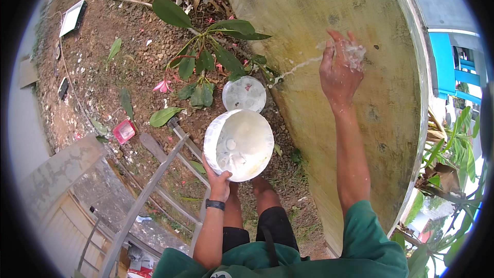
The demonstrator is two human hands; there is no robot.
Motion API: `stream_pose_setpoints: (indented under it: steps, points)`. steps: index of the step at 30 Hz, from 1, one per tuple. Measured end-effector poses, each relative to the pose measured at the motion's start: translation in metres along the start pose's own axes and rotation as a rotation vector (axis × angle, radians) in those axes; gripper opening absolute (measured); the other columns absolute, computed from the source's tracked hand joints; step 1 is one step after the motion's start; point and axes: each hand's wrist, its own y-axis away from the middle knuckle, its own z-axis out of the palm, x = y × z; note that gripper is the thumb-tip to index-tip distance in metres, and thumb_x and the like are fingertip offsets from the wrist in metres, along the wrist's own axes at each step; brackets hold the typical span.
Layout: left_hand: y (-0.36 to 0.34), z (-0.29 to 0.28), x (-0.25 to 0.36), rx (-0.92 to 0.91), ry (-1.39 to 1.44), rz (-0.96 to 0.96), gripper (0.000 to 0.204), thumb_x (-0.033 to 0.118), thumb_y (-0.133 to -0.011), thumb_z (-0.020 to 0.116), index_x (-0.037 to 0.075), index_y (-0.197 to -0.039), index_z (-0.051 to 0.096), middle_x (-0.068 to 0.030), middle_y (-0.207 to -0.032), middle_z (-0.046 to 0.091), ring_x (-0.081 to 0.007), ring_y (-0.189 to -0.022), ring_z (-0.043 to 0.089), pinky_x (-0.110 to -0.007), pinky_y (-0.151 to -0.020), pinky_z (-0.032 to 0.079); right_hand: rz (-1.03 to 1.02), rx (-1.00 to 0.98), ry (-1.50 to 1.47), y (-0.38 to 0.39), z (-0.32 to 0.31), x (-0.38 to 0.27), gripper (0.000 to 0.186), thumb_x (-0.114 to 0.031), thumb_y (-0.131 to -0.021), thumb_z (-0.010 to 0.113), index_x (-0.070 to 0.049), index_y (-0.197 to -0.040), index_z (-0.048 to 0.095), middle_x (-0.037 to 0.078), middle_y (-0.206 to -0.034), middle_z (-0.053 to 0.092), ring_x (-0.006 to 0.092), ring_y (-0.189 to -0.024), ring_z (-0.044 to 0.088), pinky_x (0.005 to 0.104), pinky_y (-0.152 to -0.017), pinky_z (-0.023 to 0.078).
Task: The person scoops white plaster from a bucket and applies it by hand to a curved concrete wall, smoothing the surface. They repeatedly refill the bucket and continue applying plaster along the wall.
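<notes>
At lower left, a ladder leans near your left hand, which clasps the bucket mid-frame by its lower side. A wet one-handed hold could slip, tipping the bucket toward the tub just above it in the frame. The bucket looks white and round, its inside smeared yellowish. At upper right, your right hand looks loosely spread before the wall; white stuff hides some fingers, so I cannot tell whether they pinch it. Splashback could reach you.
</notes>
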Motion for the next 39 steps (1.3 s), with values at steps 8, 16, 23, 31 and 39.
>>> stream_pose_setpoints:
  steps: [8, 16, 23, 31, 39]
  points:
    - [0.022, -0.008, -0.009, 0.059, 0.086, -0.038, 0.118, -0.016, -0.071, 0.052, 0.027, -0.168, 0.003, -0.0105, -0.166, 0.026, -0.0299, -0.141, 0.045, -0.034, -0.097, 0.054, -1.124, -1.135, 1.381, 0.095, -0.011, 0.064, 0.072, -0.059, -0.107, 0.031, -0.024, -0.168, 0.013, -0.004, -0.176, 0.003, 0.0256, -0.162, 0.000, 0.0548, -0.131, -0.004]
    - [0.035, -0.023, -0.007, 0.066, 0.089, -0.031, 0.118, -0.015, -0.069, 0.053, 0.027, -0.168, 0.004, -0.0106, -0.165, 0.027, -0.0322, -0.143, 0.043, -0.040, -0.106, 0.050, -0.779, -0.353, 1.102, -0.095, 0.008, 0.037, 0.076, -0.058, -0.106, 0.036, -0.021, -0.168, 0.012, -0.001, -0.175, 0.012, 0.0205, -0.161, 0.006, 0.0483, -0.133, -0.001]
    - [0.040, -0.010, -0.023, 0.067, 0.187, 0.001, 0.119, -0.014, -0.068, 0.054, 0.027, -0.168, 0.004, -0.0114, -0.165, 0.025, -0.0325, -0.148, 0.036, -0.045, -0.115, 0.042, -1.228, -1.196, 1.295, 0.128, -0.135, 0.120, 0.073, -0.056, -0.108, 0.031, -0.015, -0.167, 0.017, 0.000, -0.175, 0.010, 0.0228, -0.161, 0.005, 0.0491, -0.132, 0.000]
    - [0.059, 0.015, -0.043, 0.063, 0.216, -0.040, 0.117, -0.013, -0.069, 0.055, 0.023, -0.168, 0.005, -0.0132, -0.165, 0.027, -0.0329, -0.147, 0.038, -0.044, -0.114, 0.044, -0.856, -0.668, 1.210, -0.072, -0.155, 0.010, 0.076, -0.060, -0.105, 0.038, -0.024, -0.167, 0.012, 0.000, -0.175, 0.009, 0.0205, -0.161, 0.003, 0.0462, -0.132, -0.005]
    - [0.074, 0.023, -0.080, 0.013, 0.136, 0.105, 0.118, -0.014, -0.068, 0.055, 0.022, -0.168, 0.006, -0.0117, -0.165, 0.027, -0.0325, -0.147, 0.037, -0.043, -0.114, 0.044, -0.817, -1.109, 0.952, 0.152, -0.143, 0.105, 0.048, -0.033, -0.104, 0.050, -0.010, -0.146, 0.058, 0.012, -0.168, 0.032, 0.0261, -0.160, 0.018, 0.0476, -0.132, 0.009]
